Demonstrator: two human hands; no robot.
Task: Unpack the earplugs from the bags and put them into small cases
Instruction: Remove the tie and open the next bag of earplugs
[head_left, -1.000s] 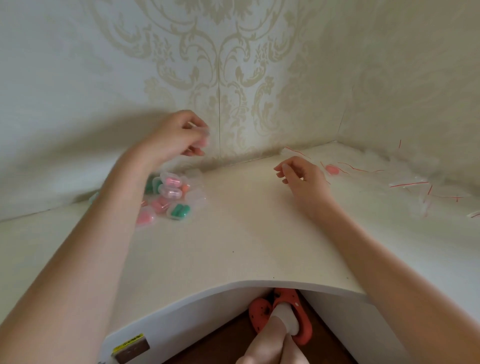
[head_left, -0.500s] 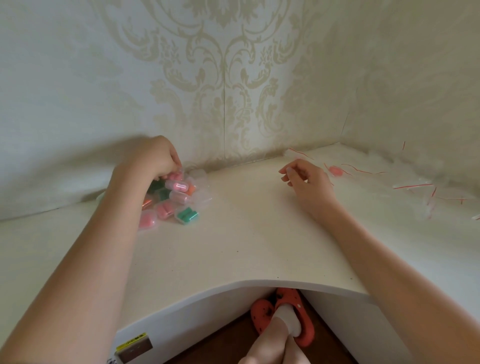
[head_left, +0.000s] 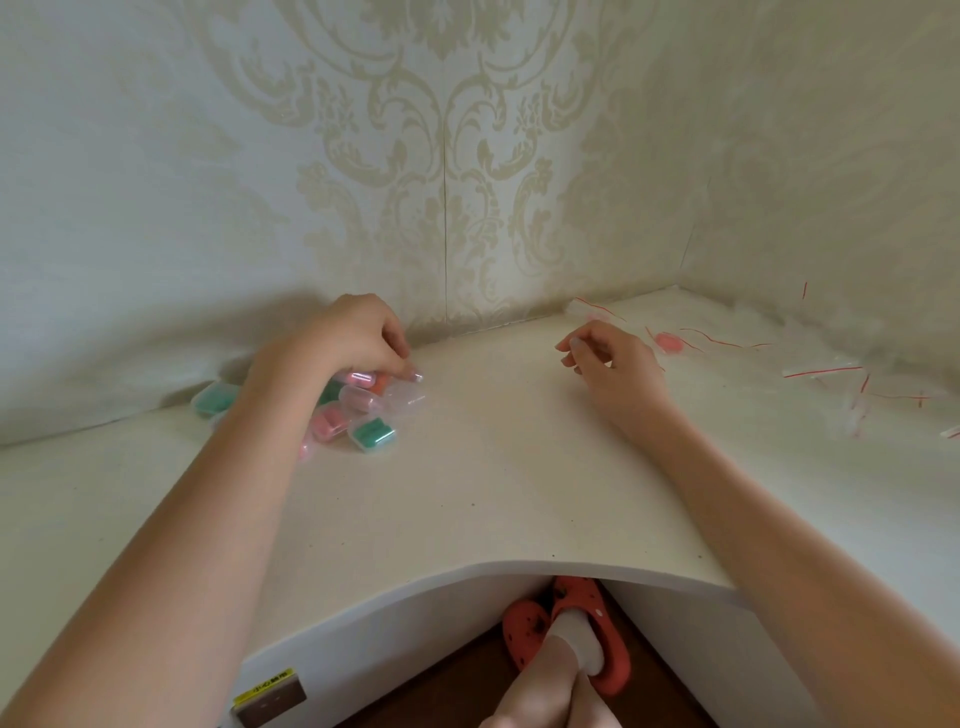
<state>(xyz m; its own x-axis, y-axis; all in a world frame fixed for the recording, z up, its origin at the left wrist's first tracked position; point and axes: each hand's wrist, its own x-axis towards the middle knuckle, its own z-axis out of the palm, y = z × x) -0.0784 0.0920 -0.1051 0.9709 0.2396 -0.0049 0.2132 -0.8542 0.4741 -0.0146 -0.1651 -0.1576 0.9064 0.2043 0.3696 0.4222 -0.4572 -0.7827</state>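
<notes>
Our left hand (head_left: 358, 338) pinches a pink-filled case (head_left: 358, 378) atop the pile of cases (head_left: 363, 415) on the table (head_left: 493, 493); our right hand (head_left: 613, 358) hangs loosely curled, holding nothing, near the bags (head_left: 831, 371). Nudging the pile could scatter the filled cases.

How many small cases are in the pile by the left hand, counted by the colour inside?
Green cases: 3
Pink cases: 4
Orange case: 1
Clear case, seemingly empty: 1
Total: 9 showing; more may be hidden.
</notes>
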